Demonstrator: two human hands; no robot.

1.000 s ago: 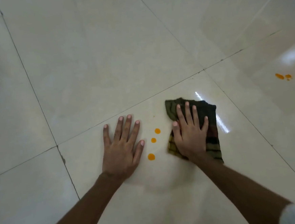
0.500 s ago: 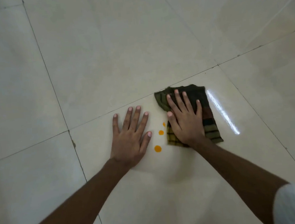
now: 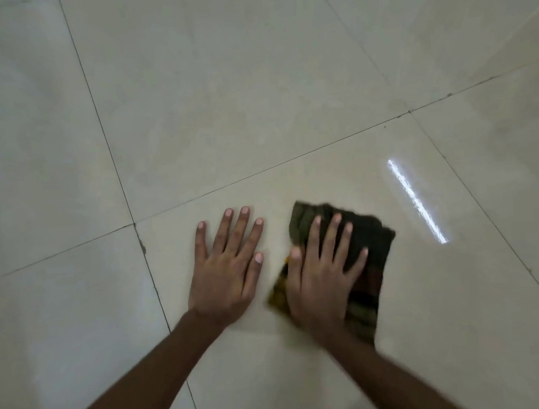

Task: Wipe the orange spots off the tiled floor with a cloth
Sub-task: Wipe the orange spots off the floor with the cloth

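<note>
Right hand (image 3: 319, 284) flat on blurred cloth (image 3: 369, 245), floor beneath hidden.

The glossy tiled floor (image 3: 253, 92) (dark grout lines) bears a folded dark cloth (image 3: 370, 248).

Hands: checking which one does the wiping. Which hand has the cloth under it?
The right hand, pressed flat on the dark striped cloth. The left hand lies flat on bare tile.
</note>
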